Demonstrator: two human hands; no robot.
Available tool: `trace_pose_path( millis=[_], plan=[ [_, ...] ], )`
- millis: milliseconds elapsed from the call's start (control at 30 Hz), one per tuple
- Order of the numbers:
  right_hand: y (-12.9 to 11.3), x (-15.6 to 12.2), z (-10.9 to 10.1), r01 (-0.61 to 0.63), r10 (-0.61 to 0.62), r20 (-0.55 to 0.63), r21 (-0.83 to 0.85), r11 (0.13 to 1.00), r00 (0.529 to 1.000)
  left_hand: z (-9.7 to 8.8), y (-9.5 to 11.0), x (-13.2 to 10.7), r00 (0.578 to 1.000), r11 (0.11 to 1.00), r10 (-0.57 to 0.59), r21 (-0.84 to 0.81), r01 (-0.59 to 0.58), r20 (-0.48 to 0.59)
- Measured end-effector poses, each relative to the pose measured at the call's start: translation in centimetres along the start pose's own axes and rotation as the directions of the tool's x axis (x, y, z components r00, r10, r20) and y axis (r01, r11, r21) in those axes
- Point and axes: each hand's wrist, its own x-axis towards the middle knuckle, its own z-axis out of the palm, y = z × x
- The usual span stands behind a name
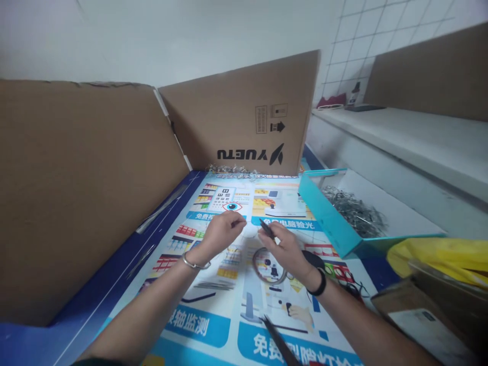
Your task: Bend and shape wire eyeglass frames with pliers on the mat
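My left hand [224, 231] is closed in a pinch above the printed sheet [224, 320]; whatever is between its fingertips is too fine to make out. Just to its right, my right hand [285, 249] grips a small dark pointed tool [266, 228], its tip towards the left hand. The two hands are apart. A coil of thin wire [254, 269] lies on the sheet below my right hand. Straight thin wire pieces [215, 285] lie below my left hand. Near the front edge is another dark, narrow-tipped tool [280, 341], partly cut off by the frame.
A turquoise box [328, 218] at the right holds a tangle of silvery wire pieces [356, 211]. Cardboard panels [236, 117] stand at the left and back, with small shiny pieces [232, 169] at their foot. Yellow material [438, 256] and a brown package [423, 310] sit front right.
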Motion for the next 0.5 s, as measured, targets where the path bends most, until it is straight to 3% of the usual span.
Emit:
trace_pose_path(
  millis=[133,300,400,500],
  plan=[
    [-1.7,-0.2,0.3,-0.064,0.062,0.048,0.04,0.997,0.997,1.3,1.1,-1.1,0.981,0.969,0.166,0.2,-0.145,-0.097],
    [-2.5,-0.5,0.7,-0.193,0.178,0.116,0.127,0.973,0.977,2.3,0.8,-2.2,0.964,0.947,0.219,0.27,-0.174,-0.148],
    [-2.7,-0.5,0.7,-0.213,0.194,0.141,0.138,0.967,0.971,2.1,0.5,-2.2,0.974,0.967,0.201,0.182,-0.179,-0.109],
    [-2.6,-0.3,0.5,-0.222,0.203,0.143,0.132,0.966,0.969,1.5,0.2,-1.8,0.983,0.979,0.185,-0.089,-0.183,0.018]
  ],
)
